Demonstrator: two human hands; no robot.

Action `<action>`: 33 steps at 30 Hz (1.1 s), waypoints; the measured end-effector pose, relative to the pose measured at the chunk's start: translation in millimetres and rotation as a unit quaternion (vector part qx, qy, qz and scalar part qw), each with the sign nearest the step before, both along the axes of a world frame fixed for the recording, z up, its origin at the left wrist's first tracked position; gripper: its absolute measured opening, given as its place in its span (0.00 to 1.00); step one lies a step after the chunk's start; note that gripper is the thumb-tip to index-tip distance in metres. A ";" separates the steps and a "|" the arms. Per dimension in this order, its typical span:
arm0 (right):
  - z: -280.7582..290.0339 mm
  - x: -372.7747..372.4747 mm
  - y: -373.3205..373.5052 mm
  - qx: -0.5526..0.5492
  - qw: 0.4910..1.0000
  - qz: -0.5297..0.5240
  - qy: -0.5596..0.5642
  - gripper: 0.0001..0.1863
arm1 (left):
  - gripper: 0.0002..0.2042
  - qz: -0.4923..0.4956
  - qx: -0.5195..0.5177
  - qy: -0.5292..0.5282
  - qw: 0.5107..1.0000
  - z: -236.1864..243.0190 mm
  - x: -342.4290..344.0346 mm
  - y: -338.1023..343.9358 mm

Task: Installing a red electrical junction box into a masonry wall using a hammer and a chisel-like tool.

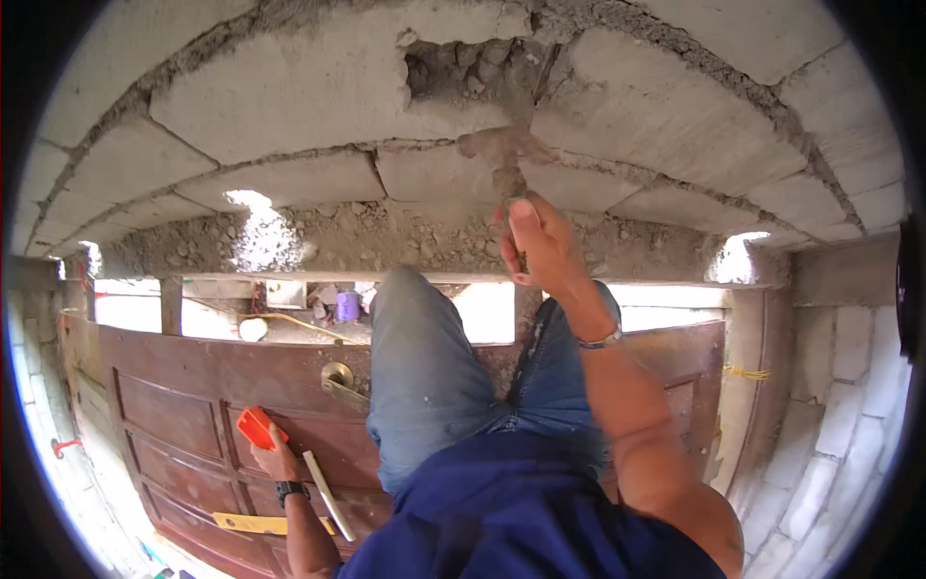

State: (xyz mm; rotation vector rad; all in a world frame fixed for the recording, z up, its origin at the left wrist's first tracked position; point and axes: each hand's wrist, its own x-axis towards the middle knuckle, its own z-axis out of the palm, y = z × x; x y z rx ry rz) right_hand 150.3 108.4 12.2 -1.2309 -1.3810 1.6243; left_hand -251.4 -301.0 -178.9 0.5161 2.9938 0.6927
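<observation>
My right hand (542,243) is closed around the handle of a hammer (503,147), raised in front of the grey block wall (289,96). The hammer's head is dusty and slightly blurred, just below a rough broken hole (473,72) in the wall. I cannot tell whether it touches the blocks. Lower left, my left hand (274,457) grips an orange box-shaped thing (255,427) above a brown panelled door (164,405) lying flat beneath me. A pale narrow strip (328,495) and a yellow level-like bar (253,523) lie on the door beside my left forearm.
A ledge strewn with mortar rubble (367,232) runs along the wall's foot. The door has a round metal knob (338,376). Through gaps below the ledge show a purple container (347,306) and a yellow cord (289,317). A white block wall (830,415) stands at right.
</observation>
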 end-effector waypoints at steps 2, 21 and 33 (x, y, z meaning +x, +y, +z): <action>10.5 9.4 2.0 0.234 0.960 0.027 -0.149 0.21 | 0.32 0.017 0.001 -0.006 1.000 4.2 -1.7 -1.7; 96.5 -16.2 50.0 0.680 0.566 0.124 -0.451 0.24 | 0.31 0.043 -0.001 0.028 0.999 -0.1 7.0 -0.9; 84.4 -21.0 53.4 0.626 0.613 0.031 -0.481 0.23 | 0.30 0.051 0.019 0.031 0.998 1.5 12.6 4.2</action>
